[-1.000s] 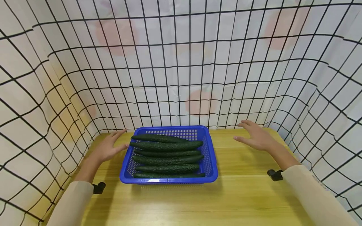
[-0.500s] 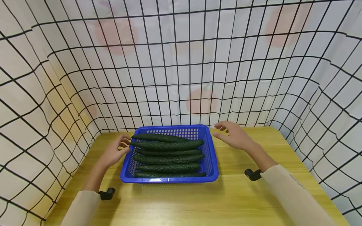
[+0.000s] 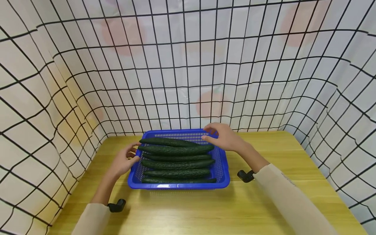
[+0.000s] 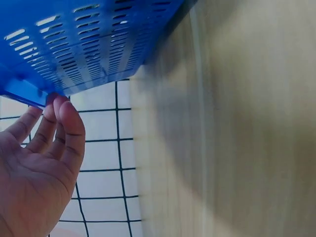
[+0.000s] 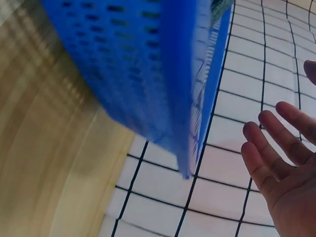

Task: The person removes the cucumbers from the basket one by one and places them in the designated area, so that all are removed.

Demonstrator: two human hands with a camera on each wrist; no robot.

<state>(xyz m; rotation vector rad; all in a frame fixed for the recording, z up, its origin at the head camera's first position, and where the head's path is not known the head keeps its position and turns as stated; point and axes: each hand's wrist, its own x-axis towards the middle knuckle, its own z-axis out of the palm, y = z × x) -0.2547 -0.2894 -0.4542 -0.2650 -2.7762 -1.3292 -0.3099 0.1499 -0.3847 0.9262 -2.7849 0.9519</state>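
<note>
Several dark green cucumbers (image 3: 179, 164) lie side by side in a blue plastic basket (image 3: 179, 186). At the basket's left rim is my left hand (image 3: 124, 161), its fingers bent loosely; in the left wrist view these fingertips meet the rim from outside. My right hand (image 3: 224, 137) hovers over the back right corner of the basket, thumb and fingers apart and nothing between them. The right wrist view has that hand (image 5: 291, 168) clear of the basket wall, fingers spread.
The basket stands on a yellow wooden table (image 3: 182, 212). A black wire grid (image 3: 188, 86) rises behind and on both sides, with pale patterned sheeting behind it. Each wrist wears a small black camera mount, such as the right mount (image 3: 245, 176).
My right hand has swung left from the table's right side to above the basket's corner. The left hand has come rightward to the rim, its fingers bending more. The cucumbers stay in place.
</note>
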